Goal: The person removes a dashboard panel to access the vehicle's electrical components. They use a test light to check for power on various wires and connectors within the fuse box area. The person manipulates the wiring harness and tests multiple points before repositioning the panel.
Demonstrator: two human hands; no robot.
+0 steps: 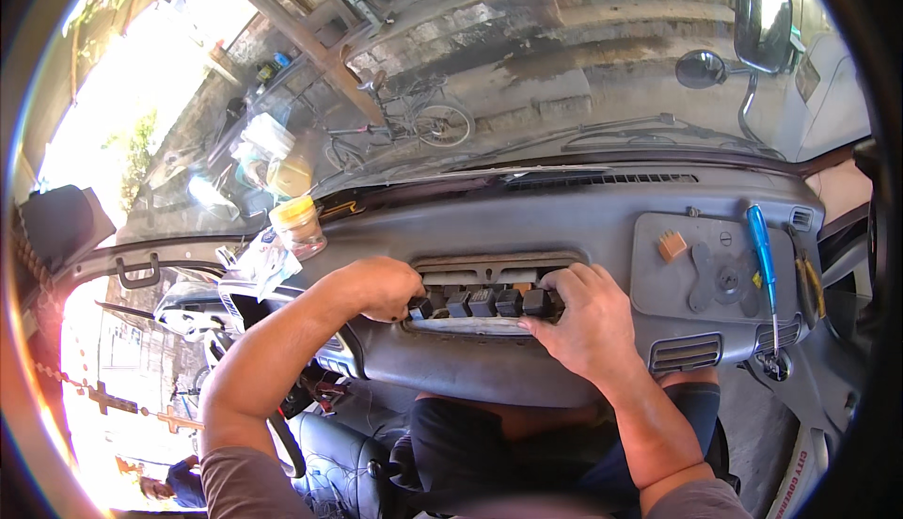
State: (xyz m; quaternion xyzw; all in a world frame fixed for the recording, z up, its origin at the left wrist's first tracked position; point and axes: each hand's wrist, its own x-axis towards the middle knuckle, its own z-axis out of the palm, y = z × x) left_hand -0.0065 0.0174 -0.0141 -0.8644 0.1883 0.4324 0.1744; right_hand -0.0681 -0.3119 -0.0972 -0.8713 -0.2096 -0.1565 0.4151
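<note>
A row of black cube relays sits in an open rectangular recess in the grey dashboard. My left hand has its fingers closed around the leftmost relay at the recess's left end; some fingertips are hidden. At the other end, my right hand grips the rightmost relay with thumb and fingers. A small tan relay lies on a removed grey cover to the right, with a blue screwdriver beside it.
A yellow-lidded jar and plastic bags sit left on the dashboard. Pliers rest at its right end. Beyond the windshield stand a bicycle and side mirrors. A hanging cross and another person appear lower left.
</note>
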